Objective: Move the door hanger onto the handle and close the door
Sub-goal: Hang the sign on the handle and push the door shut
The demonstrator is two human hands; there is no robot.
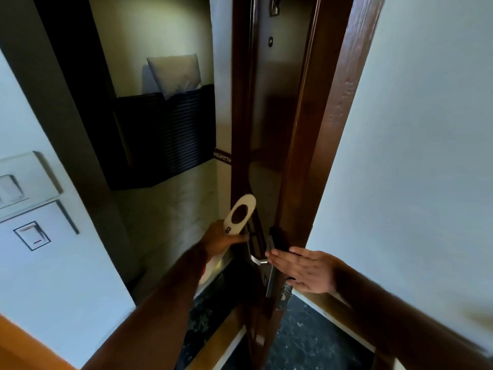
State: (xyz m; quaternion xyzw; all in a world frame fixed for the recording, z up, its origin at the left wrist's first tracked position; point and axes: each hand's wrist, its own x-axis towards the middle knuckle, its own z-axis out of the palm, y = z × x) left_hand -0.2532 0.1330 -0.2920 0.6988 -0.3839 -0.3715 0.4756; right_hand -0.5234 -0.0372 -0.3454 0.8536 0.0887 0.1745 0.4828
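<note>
A dark brown wooden door (269,116) stands partly open, its edge facing me. A silver lever handle (256,259) sticks out on its left face, on a metal plate (270,281). My left hand (220,240) holds a white door hanger (240,213) with an oval hole, tilted up just left of the door edge and above the handle. My right hand (304,271) is flat with fingers stretched out, its fingertips touching the door edge beside the handle. A black part (278,239) of the lock shows on the door's right side.
The brown door frame (333,102) and a pale wall (413,156) stand on the right. On the left wall sit white switch plates (24,180). Inside the room are a dark slatted basket (165,137) with a white pillow (176,73), and dark marbled floor (306,340) below.
</note>
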